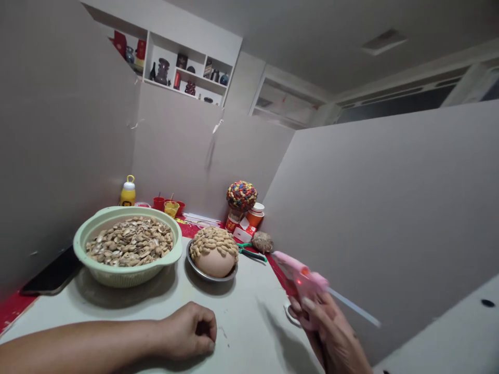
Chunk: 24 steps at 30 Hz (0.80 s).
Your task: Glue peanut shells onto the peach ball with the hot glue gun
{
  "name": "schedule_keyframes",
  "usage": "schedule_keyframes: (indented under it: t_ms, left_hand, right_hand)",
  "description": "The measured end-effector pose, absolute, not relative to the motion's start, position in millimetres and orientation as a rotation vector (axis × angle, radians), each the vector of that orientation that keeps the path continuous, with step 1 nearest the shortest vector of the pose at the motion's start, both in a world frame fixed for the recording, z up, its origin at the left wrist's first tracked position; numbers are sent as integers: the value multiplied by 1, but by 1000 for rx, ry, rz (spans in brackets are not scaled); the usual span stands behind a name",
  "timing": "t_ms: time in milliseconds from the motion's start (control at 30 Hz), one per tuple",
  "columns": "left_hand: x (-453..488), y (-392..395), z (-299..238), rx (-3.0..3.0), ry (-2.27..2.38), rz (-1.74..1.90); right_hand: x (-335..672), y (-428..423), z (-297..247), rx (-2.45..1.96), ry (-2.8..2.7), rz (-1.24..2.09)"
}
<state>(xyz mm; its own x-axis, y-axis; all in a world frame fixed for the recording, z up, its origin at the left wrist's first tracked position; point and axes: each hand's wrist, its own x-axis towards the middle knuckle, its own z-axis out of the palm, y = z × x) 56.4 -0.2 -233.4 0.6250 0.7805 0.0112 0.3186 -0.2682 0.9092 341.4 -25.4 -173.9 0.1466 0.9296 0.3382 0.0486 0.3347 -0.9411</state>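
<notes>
My right hand (331, 332) grips a pink hot glue gun (302, 280) at the lower right, its nozzle pointing toward the table's middle and a clear glue stick jutting out behind. My left hand (191, 330) rests on the white table (249, 317) in a loose fist, forearm lying along the front edge; I cannot make out anything in it. Ahead of it sits a metal dish (210, 274) holding a tan ball (214, 254) half covered with glued shells. A pale green bowl (127, 249) full of nut shells stands to the left.
Grey cardboard walls enclose the table on three sides. A black phone (52, 272) lies at the left edge. At the back are a yellow bottle (128, 191), red cups (168, 205), a colourful bead-covered ball (241, 195), a twine ball (262, 241) and green-handled scissors (251, 253).
</notes>
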Motion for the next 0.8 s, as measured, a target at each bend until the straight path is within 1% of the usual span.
schedule_keyframes:
  t_ms: [167, 300, 400, 533, 633, 800]
  left_hand:
    - [59, -1, -236, 1831, 866, 588]
    - [62, -1, -242, 1842, 841, 596]
    - [65, 1, -246, 1863, 850, 603]
    - [68, 10, -250, 1895, 838, 580]
    - [72, 19, -255, 1955, 761, 555]
    - [76, 22, -262, 1992, 715, 540]
  right_hand:
    - [289, -41, -175, -966, -1237, 1200]
    - [249, -28, -173, -828, -1394, 1257]
    - [227, -9, -158, -698, -1559, 1168]
    - [207, 18, -150, -585, -1666, 867]
    - [201, 35, -166, -557, -1633, 724]
    - [202, 49, -208, -586, -1576, 628]
